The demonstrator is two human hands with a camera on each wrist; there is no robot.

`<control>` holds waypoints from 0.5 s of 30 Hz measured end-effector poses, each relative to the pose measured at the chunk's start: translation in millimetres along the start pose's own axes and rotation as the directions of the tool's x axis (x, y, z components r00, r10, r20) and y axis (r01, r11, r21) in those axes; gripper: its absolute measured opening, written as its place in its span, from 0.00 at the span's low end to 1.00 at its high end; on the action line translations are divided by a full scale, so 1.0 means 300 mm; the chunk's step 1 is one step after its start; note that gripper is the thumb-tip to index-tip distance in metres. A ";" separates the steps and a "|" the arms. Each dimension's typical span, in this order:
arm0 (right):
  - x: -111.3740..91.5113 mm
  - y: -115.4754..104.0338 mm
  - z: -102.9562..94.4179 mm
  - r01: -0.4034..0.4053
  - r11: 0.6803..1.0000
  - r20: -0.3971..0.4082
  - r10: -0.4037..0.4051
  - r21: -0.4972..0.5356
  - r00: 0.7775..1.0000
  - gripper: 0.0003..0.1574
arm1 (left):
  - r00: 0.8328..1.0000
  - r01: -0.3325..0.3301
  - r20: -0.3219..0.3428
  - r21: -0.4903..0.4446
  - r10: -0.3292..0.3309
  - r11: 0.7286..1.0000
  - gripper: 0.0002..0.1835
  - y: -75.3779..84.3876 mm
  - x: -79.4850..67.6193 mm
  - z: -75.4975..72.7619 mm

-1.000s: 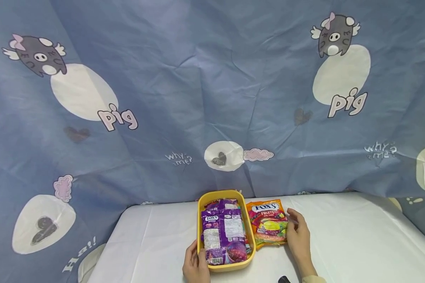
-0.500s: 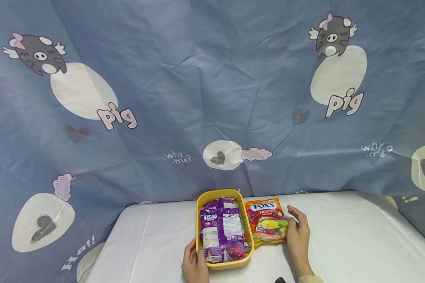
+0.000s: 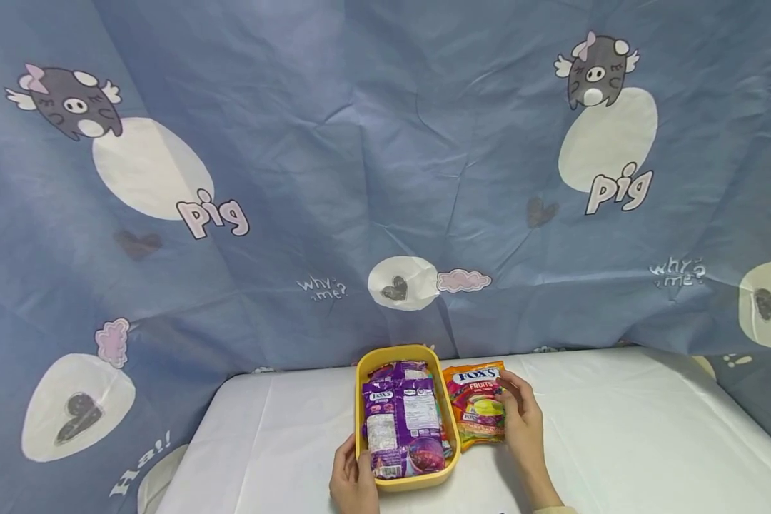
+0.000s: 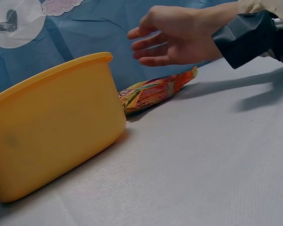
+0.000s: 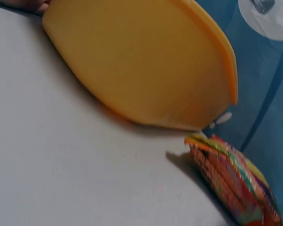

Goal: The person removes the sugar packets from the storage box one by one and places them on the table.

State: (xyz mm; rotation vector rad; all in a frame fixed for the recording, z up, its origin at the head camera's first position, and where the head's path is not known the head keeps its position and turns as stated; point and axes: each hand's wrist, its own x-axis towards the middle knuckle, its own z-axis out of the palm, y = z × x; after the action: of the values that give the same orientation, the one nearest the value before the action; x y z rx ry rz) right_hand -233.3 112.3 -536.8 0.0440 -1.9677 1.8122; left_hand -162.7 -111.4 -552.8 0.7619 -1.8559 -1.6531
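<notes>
My left hand [image 3: 353,477] holds the near left corner of a yellow plastic bin [image 3: 408,485], thumb at the rim and fingers along the outer wall. Inside the bin lies a purple Fox's candy bag [image 3: 411,428], back label up, on top of other bags. An orange Fox's Fruits candy bag [image 3: 475,392] lies flat on the table against the bin's right side. Over that bag's right edge hovers my right hand [image 3: 522,421], its fingers loosely bent; the left wrist view shows this hand [image 4: 174,35] raised above the bag [image 4: 155,92] with a gap between.
A white cloth covers the table [image 3: 283,442]. Behind it hangs a blue curtain [image 3: 283,178] printed with pigs and hearts, close to the bin's far end. A black device [image 4: 247,37] is strapped to the right wrist.
My right hand has moved left, from beside the orange candy bag to over its right part. The left hand stays on the bin, and the bags have not visibly moved.
</notes>
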 end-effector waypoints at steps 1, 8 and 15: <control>-0.002 -0.006 0.006 0.001 1.000 0.019 -0.001 0.014 1.000 0.20 | 1.000 -0.002 -0.003 0.003 0.002 1.000 0.18 -0.001 0.000 -0.001; -0.011 -0.053 0.036 -0.049 0.995 0.149 0.036 0.086 0.988 0.21 | 1.000 -0.011 -0.018 -0.001 0.011 1.000 0.17 -0.002 0.002 -0.009; -0.016 -0.086 0.051 -0.053 0.988 0.208 0.022 0.144 0.978 0.22 | 1.000 0.000 -0.003 -0.008 0.000 1.000 0.17 0.001 -0.002 0.006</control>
State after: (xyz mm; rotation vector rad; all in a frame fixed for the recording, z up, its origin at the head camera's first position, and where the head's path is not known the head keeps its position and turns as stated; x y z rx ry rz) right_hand -225.2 93.1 -514.8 0.2530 -1.9765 2.0479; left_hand -163.4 -109.7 -552.6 0.7611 -1.8460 -1.6571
